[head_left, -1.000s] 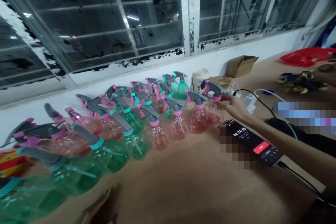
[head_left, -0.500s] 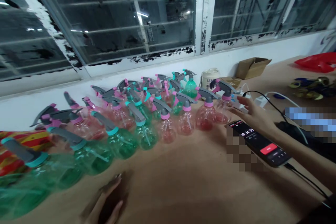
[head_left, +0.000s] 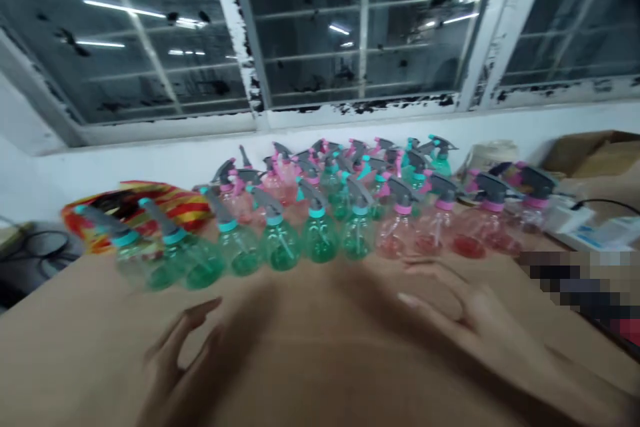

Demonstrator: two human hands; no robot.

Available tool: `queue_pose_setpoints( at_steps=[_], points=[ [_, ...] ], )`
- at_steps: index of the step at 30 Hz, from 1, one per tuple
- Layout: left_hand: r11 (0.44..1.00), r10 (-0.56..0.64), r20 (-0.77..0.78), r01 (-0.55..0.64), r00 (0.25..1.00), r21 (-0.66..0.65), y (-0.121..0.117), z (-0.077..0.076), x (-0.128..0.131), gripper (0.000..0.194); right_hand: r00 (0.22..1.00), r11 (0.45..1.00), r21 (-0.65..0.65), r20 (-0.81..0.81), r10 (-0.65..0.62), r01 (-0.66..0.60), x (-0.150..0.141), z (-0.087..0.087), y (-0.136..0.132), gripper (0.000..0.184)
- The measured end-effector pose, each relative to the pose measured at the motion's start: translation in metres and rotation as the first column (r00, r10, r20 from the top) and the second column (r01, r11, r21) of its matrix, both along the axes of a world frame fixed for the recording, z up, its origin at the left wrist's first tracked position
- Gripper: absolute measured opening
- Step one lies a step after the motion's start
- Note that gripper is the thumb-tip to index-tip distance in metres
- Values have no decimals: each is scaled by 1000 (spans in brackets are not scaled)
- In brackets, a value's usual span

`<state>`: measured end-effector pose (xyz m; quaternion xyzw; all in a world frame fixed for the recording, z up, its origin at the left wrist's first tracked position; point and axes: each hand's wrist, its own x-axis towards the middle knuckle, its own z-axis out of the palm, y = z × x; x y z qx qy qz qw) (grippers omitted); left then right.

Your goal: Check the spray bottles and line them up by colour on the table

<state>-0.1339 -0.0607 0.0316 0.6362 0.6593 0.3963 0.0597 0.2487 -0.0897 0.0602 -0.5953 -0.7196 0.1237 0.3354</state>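
Note:
Several round spray bottles stand in rows on the brown table (head_left: 320, 373), some green and some pink, with grey trigger heads. In front of the green spray bottles (head_left: 245, 250) is my left hand (head_left: 175, 353), its thumb and fingers apart and nothing between them. My right hand (head_left: 460, 310) hovers over the table before the pink spray bottles (head_left: 393, 237). Its fingers are spread too, and it holds nothing. The fingertips of both hands look apart from the bottles, with slight motion blur.
A red and yellow patterned cloth (head_left: 185, 203) lies behind the left bottles. At the right are a cardboard box (head_left: 595, 157), a pale round container (head_left: 493, 155) and a white power strip (head_left: 575, 227). Barred windows (head_left: 370, 20) rise above the wall.
The view has swung left. My right hand has moved from beside the rightmost pink bottle and the phone to the space before the bottle row. My left hand stays open.

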Motion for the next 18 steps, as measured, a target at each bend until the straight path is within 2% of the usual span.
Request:
queue_pose_setpoints(
  at_steps=[3,5,8,11,15,18],
  points=[
    [999,43,148,-39,988,-30,-2,11,-37,37,977,977,-24,23,214,-213,-46,0,9,21],
    [995,97,265,-104,959,13,0,15,-60,40,941,941,-50,38,336,-334,-74,-3,14,19],
    [980,138,320,-176,937,93,12,15,-92,43,878,877,-81,29,478,-474,-111,-6,17,15],
    [967,148,352,-211,924,145,36,9,-120,46,829,827,-93,27,558,-554,-140,-9,16,15],
    [960,148,353,-220,924,175,76,-2,-143,53,794,794,-121,54,605,-596,-161,-19,14,13],
    [962,97,320,-170,942,211,101,-10,-149,40,773,775,-139,81,629,-616,-168,-31,14,14]
  ],
)
